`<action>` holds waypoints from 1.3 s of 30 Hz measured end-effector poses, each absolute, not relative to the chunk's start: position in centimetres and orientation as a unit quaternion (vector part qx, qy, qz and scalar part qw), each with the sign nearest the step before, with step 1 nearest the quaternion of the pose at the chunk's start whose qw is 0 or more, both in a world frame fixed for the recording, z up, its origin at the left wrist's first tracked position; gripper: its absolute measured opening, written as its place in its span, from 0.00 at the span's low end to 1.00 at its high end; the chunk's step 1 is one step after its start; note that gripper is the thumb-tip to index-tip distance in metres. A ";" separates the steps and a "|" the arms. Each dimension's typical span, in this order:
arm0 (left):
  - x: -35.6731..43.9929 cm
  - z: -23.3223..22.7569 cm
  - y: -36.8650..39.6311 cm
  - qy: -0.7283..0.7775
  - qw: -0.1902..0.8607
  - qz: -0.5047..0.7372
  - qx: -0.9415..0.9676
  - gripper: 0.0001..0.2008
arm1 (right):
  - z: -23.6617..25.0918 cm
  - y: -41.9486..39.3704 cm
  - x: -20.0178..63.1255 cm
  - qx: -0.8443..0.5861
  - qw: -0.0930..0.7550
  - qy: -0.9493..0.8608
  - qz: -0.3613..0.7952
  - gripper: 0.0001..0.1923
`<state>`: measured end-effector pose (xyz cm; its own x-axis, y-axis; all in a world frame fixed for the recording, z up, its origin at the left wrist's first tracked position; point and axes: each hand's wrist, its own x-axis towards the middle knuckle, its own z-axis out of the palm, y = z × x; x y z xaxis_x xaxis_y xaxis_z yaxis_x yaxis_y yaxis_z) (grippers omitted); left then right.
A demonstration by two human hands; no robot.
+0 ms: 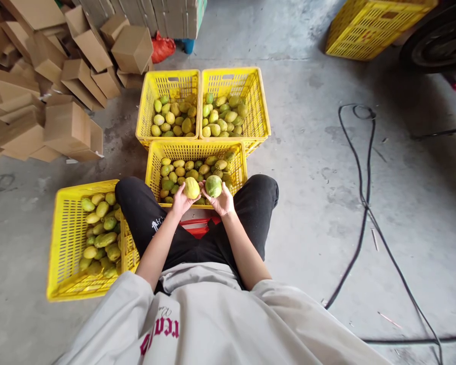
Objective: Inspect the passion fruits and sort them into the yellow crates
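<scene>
- Over the nearest yellow crate (pixel 156 167), a yellow mango (pixel 191 187) is gripped by the left hand (pixel 181 201).
- Beside it, almost touching, a greener mango (pixel 213 185) is clasped by the right hand (pixel 223 202).

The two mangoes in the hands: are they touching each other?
Apart. The head view shows a narrow gap between the yellow mango and the green mango.
</scene>
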<state>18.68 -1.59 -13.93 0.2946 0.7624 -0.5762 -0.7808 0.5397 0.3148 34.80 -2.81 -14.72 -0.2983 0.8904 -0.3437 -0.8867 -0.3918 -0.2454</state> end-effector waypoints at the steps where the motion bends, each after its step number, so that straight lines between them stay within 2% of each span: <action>1: 18.7 -14.0 -1.6 0.352 0.813 0.464 0.000 0.16 | -15.0 -2.8 34.7 -0.223 0.536 -0.002 0.814 0.16; 4: 18.9 -14.3 -1.7 0.351 0.838 0.416 0.038 0.19 | -16.1 -2.9 34.5 -0.243 0.506 0.000 0.827 0.17; 11: 18.9 -14.0 -1.8 0.335 0.844 0.415 0.058 0.22 | -15.6 -2.8 34.5 -0.258 0.544 -0.008 0.798 0.15; 17: 18.6 -13.3 -1.6 0.287 0.841 0.459 0.010 0.22 | -14.2 -2.7 34.9 -0.215 0.553 -0.023 0.804 0.18; 21: 18.6 -13.7 -1.6 0.287 0.833 0.473 0.023 0.21 | -14.4 -2.7 34.9 -0.227 0.548 -0.037 0.804 0.14; 29: 18.9 -13.8 -1.7 0.325 0.838 0.435 0.049 0.22 | -15.3 -3.0 34.5 -0.268 0.501 -0.002 0.823 0.11; 33: 18.8 -13.8 -1.8 0.323 0.837 0.442 0.005 0.23 | -14.9 -2.8 34.5 -0.272 0.505 0.006 0.819 0.12; 39: 18.9 -14.2 -1.4 0.345 0.835 0.430 0.000 0.21 | -14.0 -2.9 35.0 -0.219 0.517 0.014 0.827 0.19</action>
